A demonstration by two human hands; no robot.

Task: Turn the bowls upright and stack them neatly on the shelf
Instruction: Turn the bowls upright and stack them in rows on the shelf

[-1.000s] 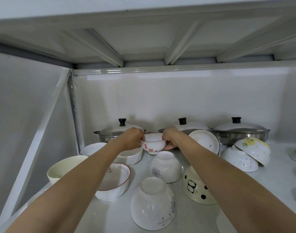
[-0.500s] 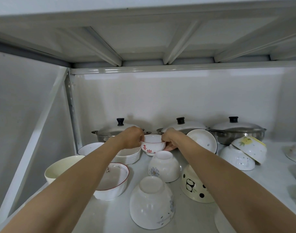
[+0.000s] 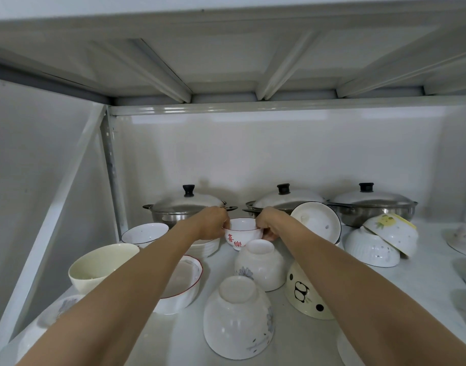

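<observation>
The small white bowl with red characters (image 3: 242,235) sits upright between your hands, as it did a second ago; only your view has shifted a little, and your grip has not changed. Your left hand (image 3: 212,224) curls round its left rim and your right hand (image 3: 267,224) pinches its right side. It is held at the back of the shelf (image 3: 319,339), just in front of the steel pots (image 3: 184,207), beside a ribbed stack of bowls (image 3: 204,247). An upturned flowered bowl (image 3: 259,268) stands just before it.
</observation>
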